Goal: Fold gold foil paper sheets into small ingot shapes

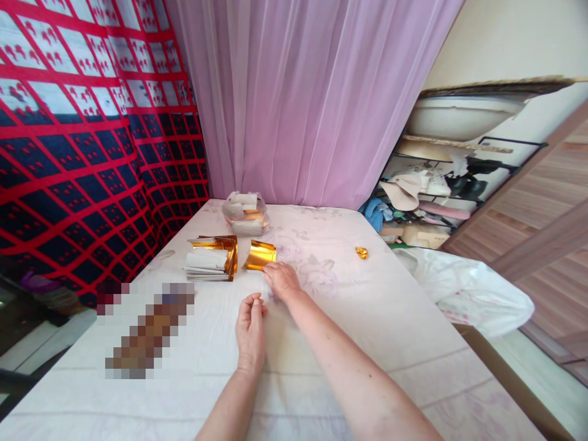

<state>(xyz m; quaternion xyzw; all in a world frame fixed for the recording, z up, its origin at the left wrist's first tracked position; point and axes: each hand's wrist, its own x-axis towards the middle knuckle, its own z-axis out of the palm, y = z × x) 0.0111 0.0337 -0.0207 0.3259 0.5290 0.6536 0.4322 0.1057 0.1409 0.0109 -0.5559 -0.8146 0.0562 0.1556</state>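
R hand [281, 280] rests flat, fingers spread, on curled gold sheet [260, 255] just right of foil stack [212, 258], seemingly picking up; L hand [250, 331] loosely cupped, holding nothing, nearer the person; next needs pinch on sheet edge.

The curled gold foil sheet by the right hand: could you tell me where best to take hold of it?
Pinch the gold foil sheet at its near right edge, coming from the right hand side. It arches off the table, so fingers could slip beneath; the paper stack crowds its left.
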